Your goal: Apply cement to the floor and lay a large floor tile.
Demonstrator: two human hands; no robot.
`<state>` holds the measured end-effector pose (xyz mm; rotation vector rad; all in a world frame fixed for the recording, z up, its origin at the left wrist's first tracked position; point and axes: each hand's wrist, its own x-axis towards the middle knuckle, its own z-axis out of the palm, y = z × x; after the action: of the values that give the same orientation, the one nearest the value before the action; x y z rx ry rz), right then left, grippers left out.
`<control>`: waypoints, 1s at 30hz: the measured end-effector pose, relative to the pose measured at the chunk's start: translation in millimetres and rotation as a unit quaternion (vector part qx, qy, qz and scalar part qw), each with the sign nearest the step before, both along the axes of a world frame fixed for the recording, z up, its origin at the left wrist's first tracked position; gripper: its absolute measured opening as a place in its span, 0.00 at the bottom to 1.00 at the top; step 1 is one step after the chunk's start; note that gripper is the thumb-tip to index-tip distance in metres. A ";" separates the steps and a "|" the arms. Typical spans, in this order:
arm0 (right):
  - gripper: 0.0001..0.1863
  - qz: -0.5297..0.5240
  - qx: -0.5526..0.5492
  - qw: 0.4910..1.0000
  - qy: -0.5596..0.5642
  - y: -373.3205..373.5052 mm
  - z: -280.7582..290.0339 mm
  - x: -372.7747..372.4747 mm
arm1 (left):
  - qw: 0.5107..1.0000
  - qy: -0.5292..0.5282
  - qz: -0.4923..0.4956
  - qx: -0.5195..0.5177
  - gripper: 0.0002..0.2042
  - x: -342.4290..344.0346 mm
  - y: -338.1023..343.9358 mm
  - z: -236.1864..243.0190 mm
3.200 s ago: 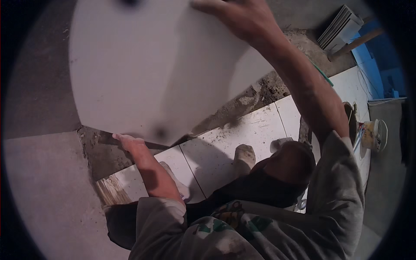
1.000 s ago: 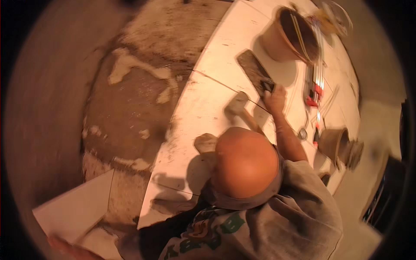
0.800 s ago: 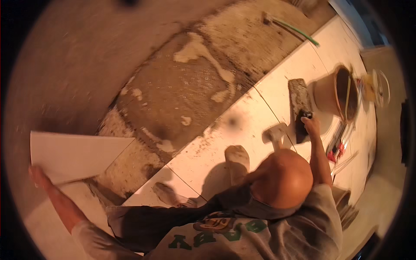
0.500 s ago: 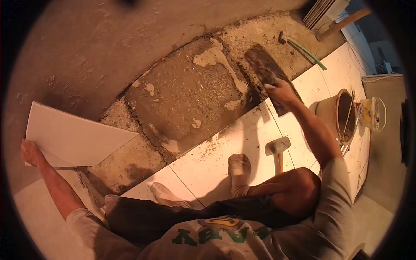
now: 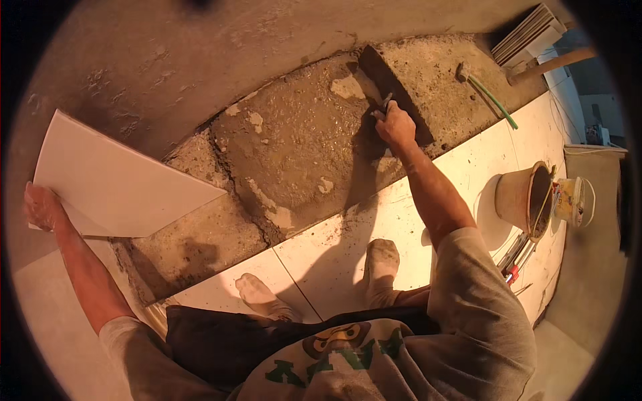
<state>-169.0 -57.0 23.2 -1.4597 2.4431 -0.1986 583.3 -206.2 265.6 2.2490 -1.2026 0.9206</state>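
Observation:
My left hand (image 5: pixel 44 207) grips the outer edge of a large white tile (image 5: pixel 124 177), which stands tilted at the far left above the bare rough floor. My right hand (image 5: pixel 398 127) is closed around the handle of a long, dark, flat trowel (image 5: pixel 388 75). Its blade lies across the right edge of a bed of wet grey mortar (image 5: pixel 287 127). The mortar is smooth in the middle, with several paler patches around its border. Where the blade touches the mortar, my hand and its shadow partly hide the contact.
White floor tiles (image 5: pixel 328 244) run below the mortar, under my feet. A green-handled hammer (image 5: pixel 491 100) lies at the upper right, near stacked tiles (image 5: pixel 528 37). A bucket (image 5: pixel 518 200) and a smaller pail (image 5: pixel 575 200) stand at right. A plastered wall (image 5: pixel 200 60) borders the strip.
My right hand has drawn the trowel left and turned its blade, onto the mortar's right edge. The rubber mallet is now mostly hidden behind my right arm. My left hand still holds the tile.

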 end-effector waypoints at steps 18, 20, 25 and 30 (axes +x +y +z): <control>0.17 0.183 -0.012 0.981 -0.066 33.2 9.6 124.2 | 0.999 0.044 0.015 -0.026 0.20 -27.6 4.3 7.1; 0.15 0.108 -0.061 0.992 -0.032 29.8 14.9 107.7 | 0.999 -0.010 0.022 0.028 0.19 -14.8 1.6 8.2; 0.17 -0.046 -0.023 0.999 0.018 0.9 22.2 24.8 | 0.992 -0.117 0.013 0.055 0.16 -6.4 -1.5 4.8; 0.16 -0.035 -0.002 0.999 0.037 -12.7 4.8 6.8 | 1.000 -0.023 0.016 -0.014 0.16 -14.0 0.7 -1.2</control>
<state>-162.3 -69.7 28.0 -1.4092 2.5560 -0.1658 569.3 -205.5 264.5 2.2421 -1.1705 1.0005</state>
